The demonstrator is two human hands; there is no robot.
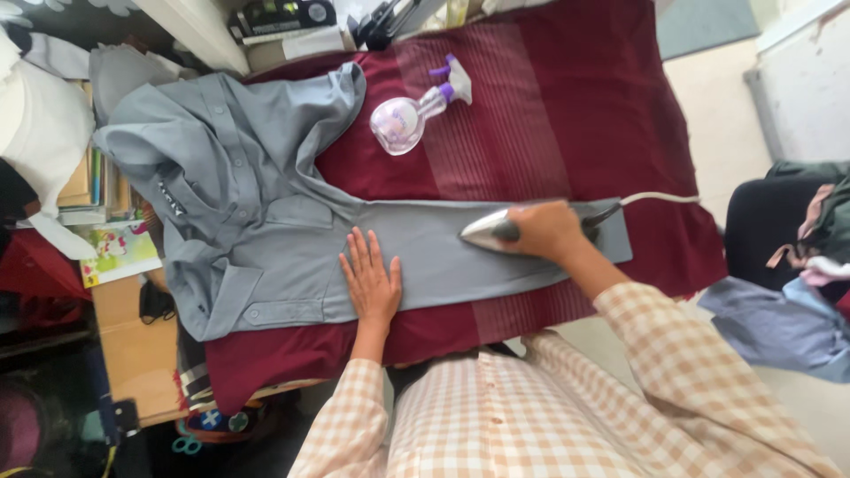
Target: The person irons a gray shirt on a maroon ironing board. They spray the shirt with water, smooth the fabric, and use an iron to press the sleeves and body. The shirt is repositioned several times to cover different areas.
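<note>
A grey shirt (pixel 266 221) is spread over a maroon cloth (pixel 549 106) that covers the desk, its collar and button placket bunched toward the left and 1 sleeve laid out flat and straight to the right. 2 chest pockets are seen, and a small dark mark sits near the shoulder. The left hand (pixel 372 279) is pressed flat on the shirt, fingers open and extended. The right hand (pixel 544 228) is closed around the handle of an iron (pixel 496 232), whose silver tip rests on the sleeve; a white cord (pixel 660 196) trails off to the right. A clear spray bottle (pixel 409 115) with a purple nozzle lies on the cloth, above the sleeve. A bright green-and-pink printed sheet (pixel 119 252) lies left of the shirt.
</note>
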